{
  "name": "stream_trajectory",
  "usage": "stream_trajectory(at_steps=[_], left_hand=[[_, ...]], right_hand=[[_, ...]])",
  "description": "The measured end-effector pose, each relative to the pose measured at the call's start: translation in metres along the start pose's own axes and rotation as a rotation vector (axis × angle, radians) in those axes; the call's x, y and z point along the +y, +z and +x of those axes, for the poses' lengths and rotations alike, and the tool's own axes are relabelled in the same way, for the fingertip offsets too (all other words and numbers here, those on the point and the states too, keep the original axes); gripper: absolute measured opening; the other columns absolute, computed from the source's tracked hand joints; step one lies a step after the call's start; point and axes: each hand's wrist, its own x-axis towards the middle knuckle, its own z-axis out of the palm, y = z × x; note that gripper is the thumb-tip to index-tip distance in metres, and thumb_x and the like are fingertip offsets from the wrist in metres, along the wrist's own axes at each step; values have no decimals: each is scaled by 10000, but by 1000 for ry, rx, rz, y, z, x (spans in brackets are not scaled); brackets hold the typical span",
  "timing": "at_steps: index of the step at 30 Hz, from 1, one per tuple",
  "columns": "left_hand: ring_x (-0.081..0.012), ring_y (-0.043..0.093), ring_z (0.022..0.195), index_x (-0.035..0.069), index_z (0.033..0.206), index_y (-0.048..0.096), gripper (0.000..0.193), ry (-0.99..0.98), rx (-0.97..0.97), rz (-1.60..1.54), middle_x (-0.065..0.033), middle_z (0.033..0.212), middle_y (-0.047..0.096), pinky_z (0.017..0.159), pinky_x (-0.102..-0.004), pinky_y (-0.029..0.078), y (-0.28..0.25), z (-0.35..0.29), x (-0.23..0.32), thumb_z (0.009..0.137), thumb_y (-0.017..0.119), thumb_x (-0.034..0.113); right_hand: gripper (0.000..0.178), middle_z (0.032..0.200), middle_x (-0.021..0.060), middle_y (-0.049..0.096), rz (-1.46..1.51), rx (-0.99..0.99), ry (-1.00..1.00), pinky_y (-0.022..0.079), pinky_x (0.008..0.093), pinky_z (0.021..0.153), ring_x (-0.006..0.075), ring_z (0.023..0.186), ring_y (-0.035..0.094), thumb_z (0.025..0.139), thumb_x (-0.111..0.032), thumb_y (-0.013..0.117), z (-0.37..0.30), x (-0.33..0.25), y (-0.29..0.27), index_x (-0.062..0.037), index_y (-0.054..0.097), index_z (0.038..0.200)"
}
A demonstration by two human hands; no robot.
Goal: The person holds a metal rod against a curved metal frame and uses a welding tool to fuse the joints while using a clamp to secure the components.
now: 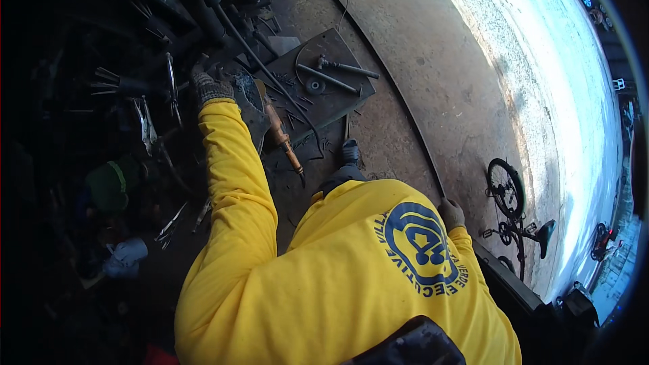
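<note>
My right hand (451, 213), in a grey work glove, is closed around the near end of a long dark metal bar (389, 71). The bar stretches away across the floor to the top of the view. My left arm reaches forward to the dark workbench. There my left hand (211, 86), also gloved, rests at the bench edge; its fingers are too dark to make out. Locking pliers (173, 88) hang just left of it. Close on its right lies an orange corded power tool (280, 132), which looks like an angle grinder.
A steel plate table (338, 105) carries a hammer (351, 68), a metal rod (331, 79) and a ring (315, 86). A black cable (287, 94) crosses it. More locking pliers (146, 125) hang at left. A bicycle (507, 192) stands on the right, by the bright ground outside.
</note>
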Motion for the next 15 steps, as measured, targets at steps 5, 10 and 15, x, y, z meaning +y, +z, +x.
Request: stream_trajectory(at_steps=[5, 10, 15], left_hand=[[-320, 567, 1272, 19, 1397, 552, 501, 128, -2, 69, -160, 1412, 566, 1087, -384, 485, -5, -24, -12, 990, 640, 297], [-289, 594, 1235, 0, 1348, 586, 416, 563, -11, 277, -150, 1360, 604, 1075, -376, 484, -27, -87, -77, 1015, 606, 248], [-254, 622, 1193, -11, 1285, 628, 328, 915, -89, 681, -136, 1290, 652, 1052, -372, 483, -36, -182, -115, 1038, 579, 199]], right_hand=[[348, 787, 58, 653, -301, -115, -124, 497, 322, 580, 171, 641, 616, 956, -228, 684, 7, -87, 68, 22, 658, 1197], [389, 992, 107, 744, -660, -238, -223, 543, 339, 776, 214, 871, 689, 956, -296, 671, 59, -116, 61, 12, 703, 1191], [429, 1090, 147, 760, -759, -371, -166, 546, 361, 872, 257, 986, 709, 937, -322, 664, 142, -141, 34, 3, 713, 1214]])
